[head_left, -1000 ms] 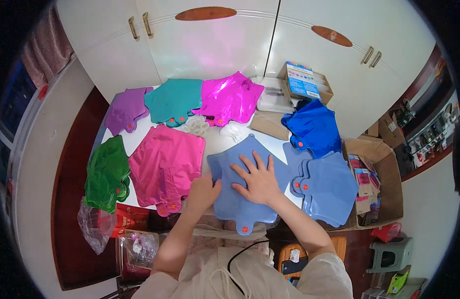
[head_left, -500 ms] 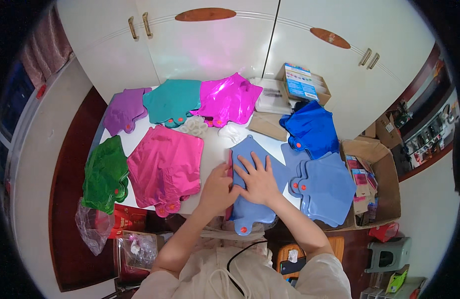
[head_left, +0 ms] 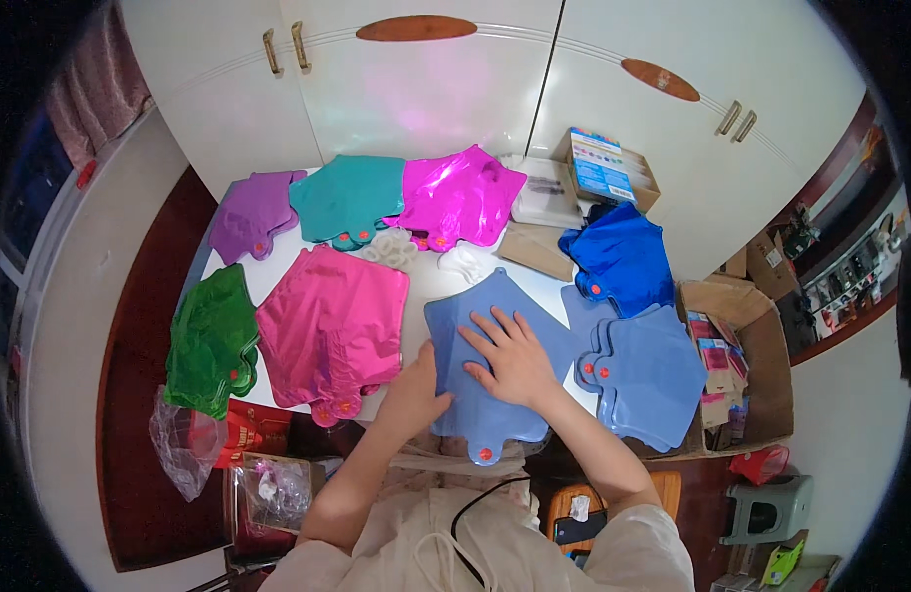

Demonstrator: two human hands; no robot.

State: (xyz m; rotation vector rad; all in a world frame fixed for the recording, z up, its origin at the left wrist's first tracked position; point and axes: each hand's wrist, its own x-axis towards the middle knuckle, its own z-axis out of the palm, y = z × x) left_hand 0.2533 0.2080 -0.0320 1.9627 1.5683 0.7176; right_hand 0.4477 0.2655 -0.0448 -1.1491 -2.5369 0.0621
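A flat, uninflated blue-grey foil balloon point(head_left: 485, 414) lies in front of me at the table's near edge, its tab with a red dot pointing towards me. My right hand point(head_left: 515, 365) rests flat on its middle, fingers spread. At the balloon's left edge is my left hand point(head_left: 412, 393), its thumb apart from the fingers and lying over the edge; part of the fingers is hard to make out. Close by on the right sits a stack of blue-grey foil balloons point(head_left: 653, 375). Left of my left hand lies a pink foil balloon pile point(head_left: 337, 316).
Further piles are green point(head_left: 211, 340), purple point(head_left: 253, 217), teal point(head_left: 347, 197), magenta point(head_left: 465, 197) and dark blue point(head_left: 623, 257). A brown envelope-like packet point(head_left: 534, 251) and white bundles point(head_left: 463, 262) lie mid-table. An open carton point(head_left: 766, 365) stands at the right, before white cupboards point(head_left: 426, 89).
The balloon's left side, folded inward before, now lies spread out flat to the left. My left hand has moved left and slightly down; my right hand stays nearly in place.
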